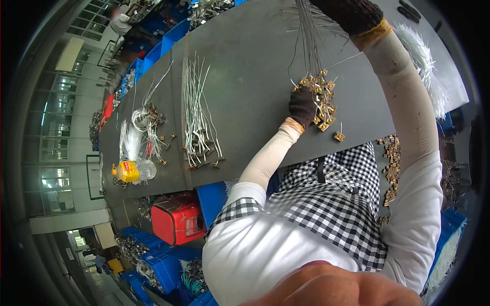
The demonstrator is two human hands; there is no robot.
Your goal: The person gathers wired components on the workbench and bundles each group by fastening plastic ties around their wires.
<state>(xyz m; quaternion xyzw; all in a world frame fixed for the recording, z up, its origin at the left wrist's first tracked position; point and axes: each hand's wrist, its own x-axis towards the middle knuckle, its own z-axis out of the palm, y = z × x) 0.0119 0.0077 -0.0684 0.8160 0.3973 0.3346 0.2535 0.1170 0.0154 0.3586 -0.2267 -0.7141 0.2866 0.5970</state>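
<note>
A bundle of thin grey wires (309, 48) with brass-coloured metal ends (325, 104) lies across the grey table in front of me. My left hand (302, 106), in a dark knit glove, is closed at the bundle's near end, beside the brass pieces. Farther off, my right hand (352, 16), also gloved, reaches over the wires' far part at the top edge of the view. Its fingers are partly cut off, so their grip does not show. One loose brass-ended wire (339, 136) sits close to the table's near edge.
Left on the grey table (245, 66) are a row of white wires (196, 112), a coiled wire bundle (145, 120) and a clear bottle with a yellow label (133, 171). White strands (421, 66) lie at right. Below stand a red container (176, 218) and blue bins (161, 268).
</note>
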